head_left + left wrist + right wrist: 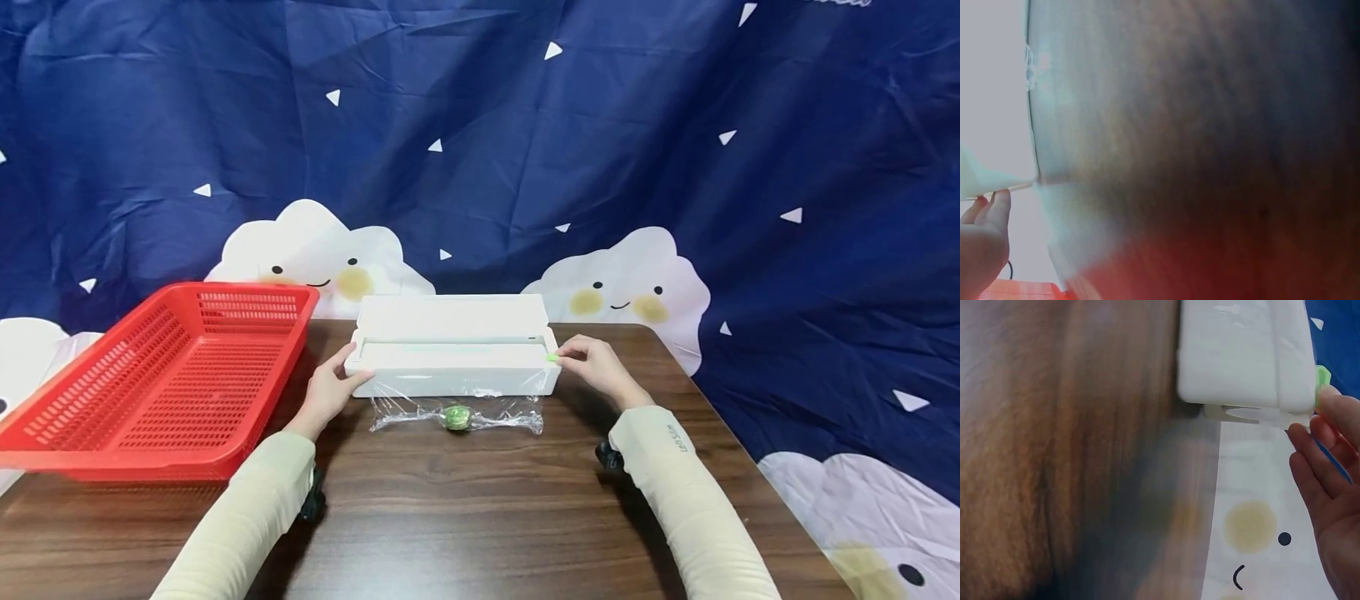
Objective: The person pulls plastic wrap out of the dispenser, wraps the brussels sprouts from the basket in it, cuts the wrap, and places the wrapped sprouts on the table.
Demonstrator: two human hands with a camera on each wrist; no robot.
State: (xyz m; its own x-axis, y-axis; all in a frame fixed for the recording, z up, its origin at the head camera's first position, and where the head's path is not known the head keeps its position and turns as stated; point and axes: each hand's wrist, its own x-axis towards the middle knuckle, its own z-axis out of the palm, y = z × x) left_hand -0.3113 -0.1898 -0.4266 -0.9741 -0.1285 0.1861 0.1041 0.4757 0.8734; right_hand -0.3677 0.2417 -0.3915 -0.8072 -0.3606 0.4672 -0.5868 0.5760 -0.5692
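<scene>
A long white cling film dispenser (450, 357) lies across the table, its lid (453, 317) raised at the back. My left hand (327, 392) grips its left end, thumb at the front corner; in the left wrist view the fingers of the hand (988, 237) reach the white box end. At the opposite end my right hand (600, 372) pinches a small light-green slide cutter (553, 357), which also shows as a green piece (1322, 380) in the right wrist view. Clear film (498, 408) hangs over the front, gathered round a green vegetable (457, 417) with both ends bunched.
A large red plastic basket (180, 392) of slatted mesh stands left of the left hand. The dark wooden table (450, 517) stretches toward me, its right edge slanting away. Behind it hangs a blue cloth (480, 125) printed with clouds and white triangles.
</scene>
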